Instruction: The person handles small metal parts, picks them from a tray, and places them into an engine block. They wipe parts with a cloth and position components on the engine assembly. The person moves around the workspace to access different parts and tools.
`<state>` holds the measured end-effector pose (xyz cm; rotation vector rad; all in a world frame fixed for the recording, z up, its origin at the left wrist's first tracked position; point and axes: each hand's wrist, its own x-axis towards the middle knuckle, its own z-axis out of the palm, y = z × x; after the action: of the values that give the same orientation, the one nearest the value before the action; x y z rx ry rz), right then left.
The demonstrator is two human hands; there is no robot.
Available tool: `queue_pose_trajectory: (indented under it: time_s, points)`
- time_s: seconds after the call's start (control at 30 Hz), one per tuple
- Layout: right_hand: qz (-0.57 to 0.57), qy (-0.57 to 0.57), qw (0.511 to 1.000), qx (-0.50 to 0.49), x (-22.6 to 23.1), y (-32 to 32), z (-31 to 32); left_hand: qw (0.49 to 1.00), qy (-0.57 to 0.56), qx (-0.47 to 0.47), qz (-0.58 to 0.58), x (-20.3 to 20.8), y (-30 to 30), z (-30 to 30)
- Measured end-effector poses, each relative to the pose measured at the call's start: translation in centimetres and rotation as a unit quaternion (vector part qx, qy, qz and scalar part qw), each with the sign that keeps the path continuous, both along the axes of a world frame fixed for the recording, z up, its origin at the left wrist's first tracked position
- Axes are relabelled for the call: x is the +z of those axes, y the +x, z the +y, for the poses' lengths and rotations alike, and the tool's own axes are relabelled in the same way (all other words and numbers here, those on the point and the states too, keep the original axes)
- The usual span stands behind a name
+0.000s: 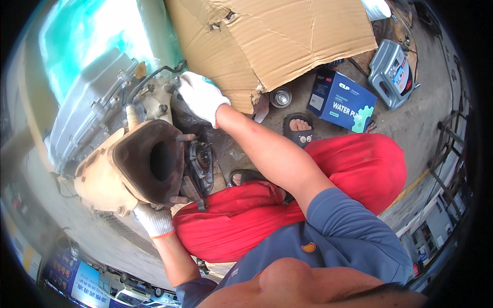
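Observation:
A large tan, rusty metal exhaust part (102, 177) is tilted in front of me on the left, its dark flange with a round hole and studs facing me. My left hand (153, 220), in a white knit glove, is closed on its lower near side; the part hides most of the fingers. My right hand (199, 97), also gloved, reaches to the far side beside a grey metal engine assembly (95, 92). Its fingers curl down there, and what they grip is hidden. A dark round mechanical part (203, 156) lies beside the flange.
A big cardboard sheet (303, 36) covers the far middle. On the ground to the right are a blue box (341, 100), a grey jug (393, 74) and a small metal cup (280, 96). Clear plastic wrap (92, 46) over something green fills the far left.

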<state>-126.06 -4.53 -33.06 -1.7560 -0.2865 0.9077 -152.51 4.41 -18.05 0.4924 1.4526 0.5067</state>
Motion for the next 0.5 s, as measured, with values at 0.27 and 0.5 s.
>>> queue_pose_trajectory:
  time_s: [0.27,0.5]
  points:
    - [0.009,-0.012,1.000,0.023,0.0,0.6,0.6,0.999,-0.021,-0.009,-0.026,-0.9,-1.4,0.8]
    - [-0.020,-0.057,0.998,-0.019,1.3,0.1,1.1,0.999,-0.003,-0.027,-0.032,-1.5,-1.6,0.7]
